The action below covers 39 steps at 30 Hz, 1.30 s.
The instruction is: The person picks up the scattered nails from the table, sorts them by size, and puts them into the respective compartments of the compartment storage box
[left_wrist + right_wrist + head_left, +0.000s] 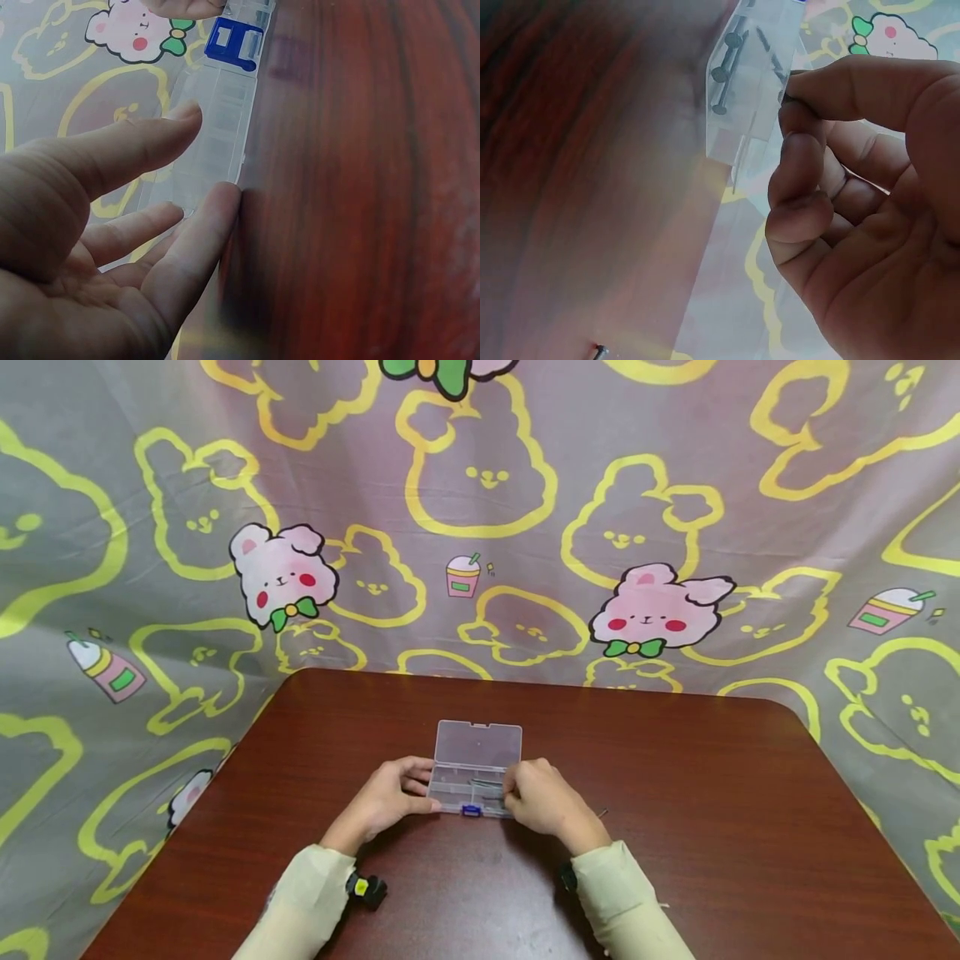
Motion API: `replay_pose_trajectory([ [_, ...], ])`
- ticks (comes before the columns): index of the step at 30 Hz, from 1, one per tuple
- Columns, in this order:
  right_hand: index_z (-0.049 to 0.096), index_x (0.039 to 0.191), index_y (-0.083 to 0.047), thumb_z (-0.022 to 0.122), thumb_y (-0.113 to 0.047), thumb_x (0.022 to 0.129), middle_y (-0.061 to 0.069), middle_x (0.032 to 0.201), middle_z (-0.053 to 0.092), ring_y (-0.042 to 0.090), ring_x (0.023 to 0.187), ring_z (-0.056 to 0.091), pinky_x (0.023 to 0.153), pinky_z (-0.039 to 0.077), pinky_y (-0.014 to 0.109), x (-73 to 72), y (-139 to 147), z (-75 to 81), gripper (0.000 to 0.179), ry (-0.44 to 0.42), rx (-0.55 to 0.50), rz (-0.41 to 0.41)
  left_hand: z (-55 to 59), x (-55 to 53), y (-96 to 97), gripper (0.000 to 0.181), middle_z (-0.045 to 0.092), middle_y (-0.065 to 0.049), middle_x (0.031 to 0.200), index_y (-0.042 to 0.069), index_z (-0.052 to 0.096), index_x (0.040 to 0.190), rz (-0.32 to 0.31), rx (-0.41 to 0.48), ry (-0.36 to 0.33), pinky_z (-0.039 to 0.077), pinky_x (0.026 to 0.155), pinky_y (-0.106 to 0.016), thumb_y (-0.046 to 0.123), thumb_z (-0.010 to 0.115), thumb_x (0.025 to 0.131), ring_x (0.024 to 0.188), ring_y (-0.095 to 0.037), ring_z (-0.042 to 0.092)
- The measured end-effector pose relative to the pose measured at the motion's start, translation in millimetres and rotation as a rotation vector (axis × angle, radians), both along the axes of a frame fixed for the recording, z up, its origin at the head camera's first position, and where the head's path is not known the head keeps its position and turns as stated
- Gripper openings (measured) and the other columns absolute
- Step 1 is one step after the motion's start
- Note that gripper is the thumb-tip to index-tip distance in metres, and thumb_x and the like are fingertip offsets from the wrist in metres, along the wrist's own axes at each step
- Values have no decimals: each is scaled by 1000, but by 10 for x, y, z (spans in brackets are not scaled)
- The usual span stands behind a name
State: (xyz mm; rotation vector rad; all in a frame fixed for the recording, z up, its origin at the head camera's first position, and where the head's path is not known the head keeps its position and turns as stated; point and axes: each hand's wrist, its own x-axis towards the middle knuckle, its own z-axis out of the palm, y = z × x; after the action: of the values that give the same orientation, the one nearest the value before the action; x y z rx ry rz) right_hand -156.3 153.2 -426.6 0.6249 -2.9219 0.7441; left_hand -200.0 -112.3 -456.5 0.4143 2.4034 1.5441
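A clear plastic compartment box (pixel 450 797) sits on the table with its lid (pixel 478 745) raised and a blue latch (pixel 471 811) at the front. My left hand (pixel 386 797) holds its left end, thumb at the front corner and fingers along the side. Over the right end is my right hand (pixel 546 795), thumb and forefinger pinching a dark, thin screw (pixel 772 56); its pointed end tilts towards the box, and the fingers cover its head. Several screws (pixel 720 75) lie in the right-hand compartments, seen through the clear wall.
One loose screw (pixel 600 351) lies on the brown wooden table (pixel 712 827), to the right of the box. Behind the table hangs a grey cloth (pixel 525 560) with cartoon bears. A dark wrist camera (pixel 366 889) is strapped by the left sleeve.
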Motion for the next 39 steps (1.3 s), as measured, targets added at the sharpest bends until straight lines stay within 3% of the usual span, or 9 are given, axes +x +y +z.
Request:
replay_pose_trajectory([
  [14,68,74,-17,68,-4,80,-11,63,57,7,54,48,53,44,28,-5,23,-36,14,-67,-34,-23,-18,7,0,62,68,-9,107,0,63,128,-1,3,-7,55,76,-35,3,90,73,92,-23,65],
  [25,74,79,-15,72,-6,85,-12,72,63,7,65,57,63,49,29,22,68,6,11,2,-71,-3,6,2,-5,62,68,-9,109,0,62,130,2,-4,-9,55,76,-33,3,89,74,93,-22,65],
  [31,74,79,-14,75,-5,84,-13,71,65,3,64,56,60,49,27,51,228,-17,11,27,-129,-18,-9,-2,-3,62,67,-10,109,-1,62,130,-1,8,-2,55,76,-34,3,89,74,93,-23,65],
  [39,75,83,-12,75,-6,87,-12,76,67,3,66,59,63,51,28,109,541,3,7,-37,-159,-76,-12,-20,-12,63,67,-10,109,0,62,130,-2,-4,-2,55,77,-35,4,90,73,93,-22,65],
])
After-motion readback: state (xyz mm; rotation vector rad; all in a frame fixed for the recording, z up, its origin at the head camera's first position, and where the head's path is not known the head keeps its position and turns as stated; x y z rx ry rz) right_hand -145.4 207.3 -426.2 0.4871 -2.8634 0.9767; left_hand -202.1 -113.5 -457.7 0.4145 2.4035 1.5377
